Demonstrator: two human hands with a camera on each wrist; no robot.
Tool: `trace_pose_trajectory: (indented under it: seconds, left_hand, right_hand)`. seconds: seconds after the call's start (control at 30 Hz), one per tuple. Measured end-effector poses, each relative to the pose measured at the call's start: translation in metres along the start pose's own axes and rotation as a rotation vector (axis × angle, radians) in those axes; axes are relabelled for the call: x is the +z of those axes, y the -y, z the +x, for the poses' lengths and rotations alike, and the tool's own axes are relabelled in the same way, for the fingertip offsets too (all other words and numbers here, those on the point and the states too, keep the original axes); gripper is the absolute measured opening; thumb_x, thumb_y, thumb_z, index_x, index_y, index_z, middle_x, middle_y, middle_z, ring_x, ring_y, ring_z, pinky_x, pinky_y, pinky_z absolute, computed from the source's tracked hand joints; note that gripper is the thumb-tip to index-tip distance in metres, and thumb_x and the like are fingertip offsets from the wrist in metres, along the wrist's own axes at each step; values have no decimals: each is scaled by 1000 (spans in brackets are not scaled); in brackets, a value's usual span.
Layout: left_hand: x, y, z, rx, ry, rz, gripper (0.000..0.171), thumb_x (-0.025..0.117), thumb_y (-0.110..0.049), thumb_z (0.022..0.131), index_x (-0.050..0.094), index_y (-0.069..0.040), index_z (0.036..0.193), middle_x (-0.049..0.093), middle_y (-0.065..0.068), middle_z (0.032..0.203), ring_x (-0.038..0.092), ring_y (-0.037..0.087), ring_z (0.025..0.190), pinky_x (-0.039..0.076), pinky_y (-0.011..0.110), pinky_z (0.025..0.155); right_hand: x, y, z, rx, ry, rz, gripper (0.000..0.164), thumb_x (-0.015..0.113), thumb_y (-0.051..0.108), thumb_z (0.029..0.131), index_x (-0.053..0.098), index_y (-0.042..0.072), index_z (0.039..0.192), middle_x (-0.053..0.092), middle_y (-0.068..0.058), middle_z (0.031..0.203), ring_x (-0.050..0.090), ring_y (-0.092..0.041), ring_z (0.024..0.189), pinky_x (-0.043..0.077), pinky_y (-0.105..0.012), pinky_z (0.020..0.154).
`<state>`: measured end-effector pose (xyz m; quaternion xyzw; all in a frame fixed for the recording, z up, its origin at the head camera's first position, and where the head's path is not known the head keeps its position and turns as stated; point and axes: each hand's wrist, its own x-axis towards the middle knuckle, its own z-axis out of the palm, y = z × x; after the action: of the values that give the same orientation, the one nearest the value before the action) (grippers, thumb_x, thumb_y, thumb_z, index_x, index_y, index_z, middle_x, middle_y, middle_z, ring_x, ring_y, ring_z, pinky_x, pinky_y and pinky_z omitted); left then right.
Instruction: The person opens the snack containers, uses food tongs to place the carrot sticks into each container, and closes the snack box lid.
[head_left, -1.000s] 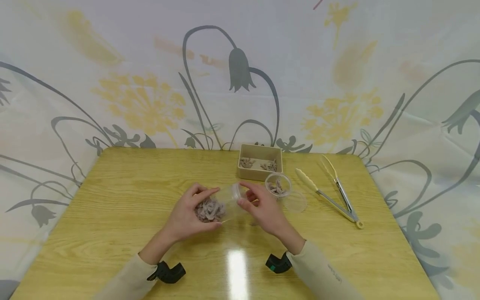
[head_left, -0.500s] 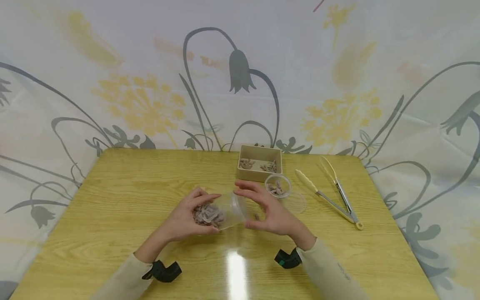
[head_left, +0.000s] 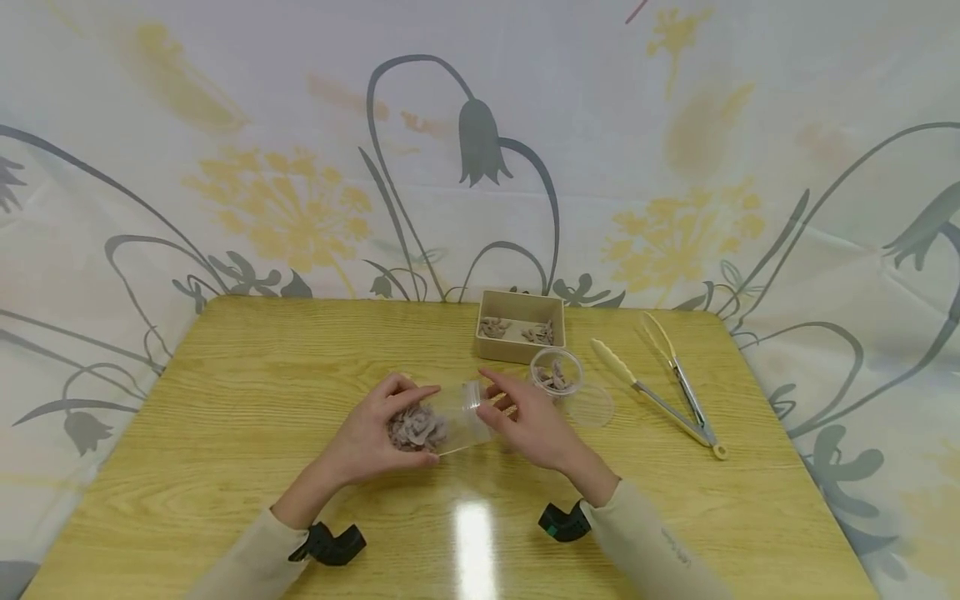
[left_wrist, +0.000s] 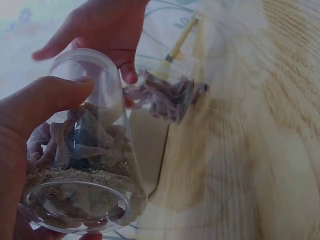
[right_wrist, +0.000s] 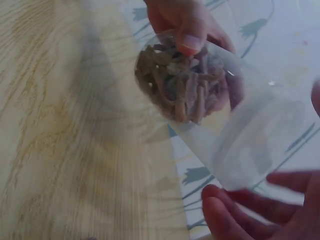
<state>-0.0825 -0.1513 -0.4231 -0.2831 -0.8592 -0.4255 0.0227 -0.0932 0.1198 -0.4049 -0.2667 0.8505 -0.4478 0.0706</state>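
Observation:
My left hand (head_left: 372,433) grips a clear plastic jar (head_left: 459,421) tilted on its side above the table. Greyish-brown dried strips (left_wrist: 75,135) are gathered at the jar's base end, and the rest of it is see-through. At the ridged neck end is my right hand (head_left: 536,425), its fingers spread around the rim; in the right wrist view the fingertips (right_wrist: 215,192) lie close under that end, and contact is hard to tell. Whether a lid covers the neck cannot be made out.
Behind stands a beige box (head_left: 513,352) holding two small heaps of strips. In front of it are a small clear cup (head_left: 556,354) with strips and a flat clear disc (head_left: 592,407). Tongs (head_left: 675,414) lie spread to the right on the wooden table (head_left: 255,375).
My right hand's fingers were curled at the neck, then spread away from it, and now come close around it again. My left hand has kept its hold; the jar has tilted slightly.

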Motion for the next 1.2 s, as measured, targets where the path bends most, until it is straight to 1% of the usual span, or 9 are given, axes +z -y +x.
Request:
trace_pose_trajectory:
  seconds: [0.23, 0.4, 0.5, 0.7, 0.77, 0.87, 1.03, 1.1, 1.2]
  left_hand:
    - [-5, 2, 0, -10, -10, -30, 79, 93, -33, 68, 59, -23, 139, 52, -1, 115, 52, 13, 95, 51, 32, 76]
    - [-2, 1, 2, 25, -10, -11, 79, 93, -35, 68, 60, -23, 139, 49, -5, 112, 52, 12, 95, 52, 32, 76]
    - [0, 0, 3, 53, -31, 4, 79, 94, -33, 67, 61, -21, 138, 48, -6, 110, 52, 13, 95, 53, 32, 76]
    - [5, -4, 6, 95, -81, 64, 79, 93, -36, 67, 61, -20, 138, 50, -3, 112, 51, 14, 98, 52, 35, 76]
    - [6, -4, 6, 94, -82, 63, 79, 93, -36, 68, 61, -20, 138, 50, -2, 112, 51, 13, 98, 51, 35, 77]
    - [6, -4, 6, 82, -76, 60, 79, 93, -36, 68, 61, -19, 138, 50, -3, 110, 51, 13, 96, 51, 34, 77]
    - [3, -3, 5, 53, -56, -1, 79, 92, -37, 68, 61, -20, 139, 49, -5, 109, 51, 12, 93, 50, 31, 75]
    - [1, -2, 5, 47, -40, -42, 79, 93, -36, 69, 61, -20, 139, 49, -7, 107, 51, 12, 92, 50, 31, 74]
    - [-1, -1, 5, 49, -20, -76, 78, 93, -35, 69, 60, -19, 139, 48, -7, 104, 49, 13, 90, 49, 30, 73]
  right_hand:
    - [-3, -1, -1, -148, 28, 117, 75, 76, 15, 90, 38, 14, 154, 39, -10, 151, 49, -31, 128, 50, -49, 96]
    - [-4, -2, 0, -241, 16, 100, 74, 79, 3, 84, 45, 6, 149, 42, -13, 149, 49, -36, 127, 53, -47, 92]
    - [-4, -2, 0, -207, 1, 77, 68, 79, 9, 86, 48, 6, 147, 51, -12, 137, 57, -33, 115, 57, -37, 82]
    - [-2, 3, 2, -15, -60, -35, 57, 61, 39, 99, 51, 8, 146, 62, -8, 116, 63, -13, 83, 54, -29, 67]
    - [-1, 5, 2, 26, -66, -62, 60, 57, 47, 100, 52, 7, 144, 63, -8, 113, 63, -11, 79, 53, -30, 66]
    - [-2, 5, 3, 31, -47, -35, 65, 56, 51, 99, 49, 7, 146, 63, -10, 116, 65, -16, 88, 56, -34, 71]
    - [-6, -2, 2, -110, 2, 94, 80, 75, 34, 91, 35, 11, 155, 45, -14, 144, 53, -29, 123, 52, -46, 94]
    - [-8, -4, 1, -213, 13, 67, 85, 82, 23, 85, 36, 10, 155, 38, -13, 151, 45, -32, 132, 46, -50, 101]
    - [-12, -5, 1, -342, 17, -15, 80, 86, 9, 79, 46, 5, 148, 40, -11, 152, 42, -31, 135, 45, -51, 102]
